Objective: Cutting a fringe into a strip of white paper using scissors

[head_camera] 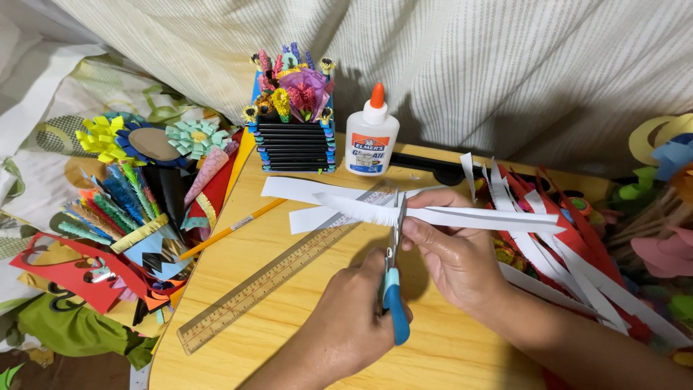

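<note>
My left hand [352, 321] grips a pair of scissors [395, 307] with blue handles, blades pointing up and away from me. The blades meet a long white paper strip [491, 219] that my right hand [455, 260] pinches just right of the cut. Left of the blades the strip is snipped into a fine fringe. Both hands hover over the round wooden table [289, 354].
A wooden ruler [267, 285] lies diagonally under the strip, with a pencil [231, 230] left of it. A white glue bottle [372, 137] and a black paper box of paper flowers [292, 144] stand behind. Red and white strips [570, 249] pile at right, colourful paper crafts [137, 209] at left.
</note>
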